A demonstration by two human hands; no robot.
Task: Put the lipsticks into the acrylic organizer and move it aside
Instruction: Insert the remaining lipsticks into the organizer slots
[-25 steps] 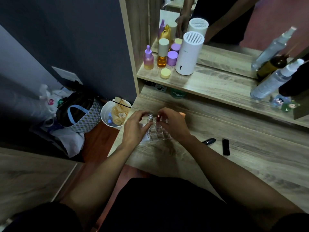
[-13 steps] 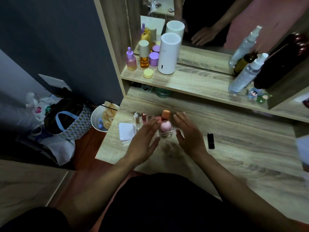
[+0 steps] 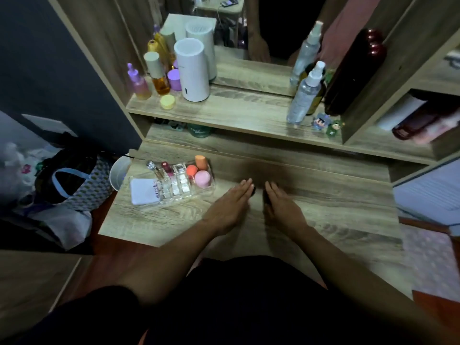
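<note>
Organizer (image 3: 174, 186) of clear acrylic sits at the left end of the tabletop (image 3: 323, 215), well to the left of both hands. Its left compartment holds a white pad (image 3: 143, 194); next come two upright lipsticks (image 3: 161, 170) at the far side, then rows of small square cells, and its right end carries three makeup sponges (image 3: 199, 171), orange, coral and pink. The left hand (image 3: 230, 202) lies flat and open on the wood, fingers straight, gripping nothing. Just beside it the right hand (image 3: 280, 205) is likewise open and flat, and a small dark object (image 3: 266, 199) shows between the two hands, too shadowed to identify. The tabletop is pale wood grain. On the floor at far left stands a patterned bag (image 3: 82, 185) and a white bucket (image 3: 119, 174). A shelf (image 3: 236, 113) runs along the far side, carrying purple and amber bottles (image 3: 151, 75) and a white cylinder (image 3: 191, 69) at left, spray bottles (image 3: 305, 93) and small figurines (image 3: 327, 124) at right, with a mirror (image 3: 249, 33) behind.
</note>
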